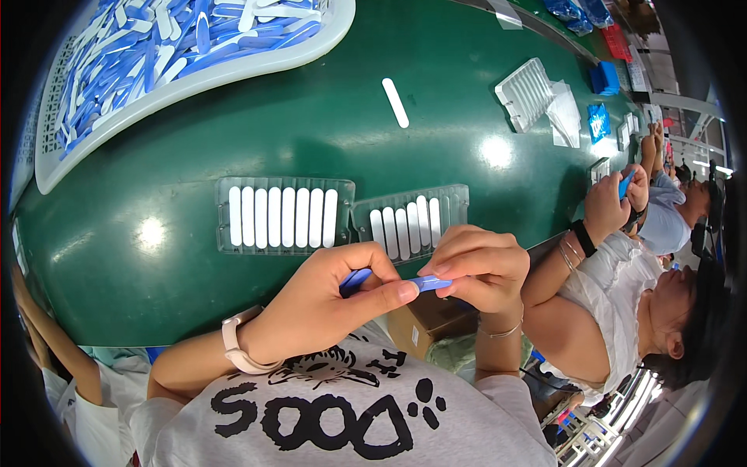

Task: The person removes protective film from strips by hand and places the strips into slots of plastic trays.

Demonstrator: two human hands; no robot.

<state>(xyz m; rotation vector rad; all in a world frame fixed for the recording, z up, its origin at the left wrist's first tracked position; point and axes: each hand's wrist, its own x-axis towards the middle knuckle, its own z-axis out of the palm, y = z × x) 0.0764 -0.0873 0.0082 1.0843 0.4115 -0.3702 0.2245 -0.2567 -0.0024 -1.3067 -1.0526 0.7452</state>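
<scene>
In front of my chest, both hands hold one slim blue stick-shaped piece [429, 283] between them. My left hand [334, 284] pinches it with thumb and fingers, its other end showing blue behind the thumb. My right hand [486, 265] grips the opposite end with its fingertips. Just beyond the hands lie two clear slotted plastic trays. The left tray [223, 233] carries a row of several white rounded sticks [282, 218]. The right tray [459, 204] also has several white sticks [406, 226], and my right hand covers part of its near edge.
A white basket [233, 82] heaped with blue and white sticks stands far left. One loose white stick [395, 103] lies on the green table [311, 140]. Another clear tray [523, 95] and thin white sheets [564, 115] are far right. Co-workers sit right; one person's hands [615, 198] hold something blue.
</scene>
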